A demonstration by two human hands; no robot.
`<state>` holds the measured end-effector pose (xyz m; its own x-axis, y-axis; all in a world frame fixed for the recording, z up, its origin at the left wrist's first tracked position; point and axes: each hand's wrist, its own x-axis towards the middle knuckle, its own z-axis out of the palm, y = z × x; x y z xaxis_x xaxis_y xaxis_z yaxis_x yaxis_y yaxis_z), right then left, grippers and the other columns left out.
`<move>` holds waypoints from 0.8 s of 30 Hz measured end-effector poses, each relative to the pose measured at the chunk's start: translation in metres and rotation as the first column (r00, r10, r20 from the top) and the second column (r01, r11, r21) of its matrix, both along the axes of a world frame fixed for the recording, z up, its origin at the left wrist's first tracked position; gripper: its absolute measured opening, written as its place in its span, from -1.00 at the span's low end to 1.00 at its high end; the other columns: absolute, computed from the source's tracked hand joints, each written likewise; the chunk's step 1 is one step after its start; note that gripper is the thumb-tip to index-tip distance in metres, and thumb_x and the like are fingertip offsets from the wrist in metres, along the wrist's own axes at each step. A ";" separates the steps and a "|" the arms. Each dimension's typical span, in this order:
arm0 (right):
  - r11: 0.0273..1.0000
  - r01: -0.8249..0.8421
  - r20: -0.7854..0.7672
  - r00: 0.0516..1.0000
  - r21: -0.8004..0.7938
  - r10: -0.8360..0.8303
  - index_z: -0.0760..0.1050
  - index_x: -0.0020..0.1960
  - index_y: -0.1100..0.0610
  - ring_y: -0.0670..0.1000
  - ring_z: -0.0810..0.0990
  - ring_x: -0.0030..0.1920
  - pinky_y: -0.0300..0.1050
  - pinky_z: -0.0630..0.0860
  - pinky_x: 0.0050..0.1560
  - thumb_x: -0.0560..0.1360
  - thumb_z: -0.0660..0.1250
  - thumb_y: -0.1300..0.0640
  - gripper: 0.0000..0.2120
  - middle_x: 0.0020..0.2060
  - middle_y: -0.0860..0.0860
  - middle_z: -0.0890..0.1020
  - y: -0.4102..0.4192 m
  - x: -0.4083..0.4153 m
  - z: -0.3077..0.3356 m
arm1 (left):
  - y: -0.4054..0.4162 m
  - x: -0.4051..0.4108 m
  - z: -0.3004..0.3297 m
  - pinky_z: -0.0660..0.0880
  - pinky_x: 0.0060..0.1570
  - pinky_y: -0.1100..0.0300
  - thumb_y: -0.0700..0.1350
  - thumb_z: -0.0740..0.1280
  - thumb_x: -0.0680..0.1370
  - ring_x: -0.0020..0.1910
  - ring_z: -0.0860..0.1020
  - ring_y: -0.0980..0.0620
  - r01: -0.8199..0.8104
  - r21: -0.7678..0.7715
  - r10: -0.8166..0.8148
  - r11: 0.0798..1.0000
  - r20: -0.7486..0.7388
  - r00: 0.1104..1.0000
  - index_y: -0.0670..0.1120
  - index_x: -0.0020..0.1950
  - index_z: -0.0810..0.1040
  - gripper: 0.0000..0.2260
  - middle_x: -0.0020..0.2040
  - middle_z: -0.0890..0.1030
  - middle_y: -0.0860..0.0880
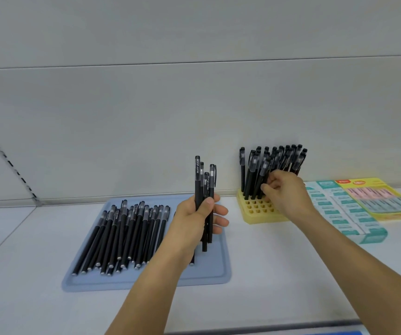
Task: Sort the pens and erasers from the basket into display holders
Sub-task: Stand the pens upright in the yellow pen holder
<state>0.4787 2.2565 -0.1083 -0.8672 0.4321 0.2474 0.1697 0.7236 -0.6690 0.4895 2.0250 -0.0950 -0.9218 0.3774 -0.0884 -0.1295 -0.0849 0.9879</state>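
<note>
Left hand, fingers curled round a small bundle of black pens: held upright, caps uppermost, above the right end of the blue tray, apparently as a ready supply for one-at-a-time transfer. Right hand, thumb and fingertips pinched on a single pen at the front of the standing group: reached across to the yellow holder, presumably for seating that pen in a free socket. Standing pens: packed in the rear rows against the back wall, slightly splayed; front rows of sockets open, hence filling from back to front, with near holes kept reachable. Loose pens: laid roughly parallel on the tray, caps away from the viewer, many yet unsorted. Eraser packs: arranged in a teal display box just right of the holder, beside a yellow display box of pink and pale packs. Exact socket under the pinched pen: hidden by the fingers. Shelf surface: white, bearing all of the above.
</note>
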 end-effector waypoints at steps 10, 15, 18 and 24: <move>0.915 -0.251 -0.128 0.967 -0.315 0.222 0.60 -0.31 0.08 -0.20 0.48 -0.42 -0.32 0.37 -0.39 0.53 0.36 -0.02 -0.72 -0.45 -0.07 0.59 -0.049 0.037 0.021 | 0.014 -0.001 -0.003 0.57 -0.16 0.18 -0.12 0.17 0.68 -0.18 0.64 -0.02 0.143 0.073 -0.144 0.987 0.012 0.990 -0.14 0.16 0.58 -0.79 -0.08 0.70 -0.11; 0.843 -0.348 -0.231 0.934 -0.409 0.274 0.57 -0.28 0.14 -0.16 0.42 -0.46 -0.35 0.36 -0.43 0.51 0.41 0.10 -0.79 -0.49 -0.08 0.51 -0.045 0.042 0.038 | 0.028 0.004 -0.005 0.62 -0.07 0.14 -0.11 0.17 0.68 -0.06 0.69 -0.07 0.203 0.025 -0.202 0.979 -0.029 0.979 -0.11 0.17 0.59 -0.78 -0.03 0.71 -0.11; 0.876 -0.170 -0.339 0.941 -0.451 0.008 0.60 -0.16 0.10 -0.08 0.56 -0.45 -0.19 0.51 -0.43 0.54 0.38 0.12 -0.89 -0.42 0.00 0.62 -0.017 0.040 0.044 | 0.027 0.000 -0.010 0.63 -0.10 0.17 -0.12 0.15 0.68 -0.06 0.69 -0.04 0.109 0.021 -0.109 0.994 0.000 0.994 -0.13 0.13 0.56 -0.79 -0.04 0.72 -0.08; 0.983 0.014 -0.334 0.940 -0.181 -0.075 0.57 -0.12 0.06 -0.08 0.67 -0.33 0.11 0.65 -0.13 0.55 0.34 0.12 -0.91 -0.31 -0.01 0.65 0.017 0.024 0.030 | 0.022 0.000 -0.013 0.61 -0.16 0.19 -0.09 0.15 0.68 -0.07 0.69 -0.08 0.094 0.042 -0.095 0.995 0.010 0.995 -0.11 0.15 0.55 -0.79 -0.04 0.72 -0.07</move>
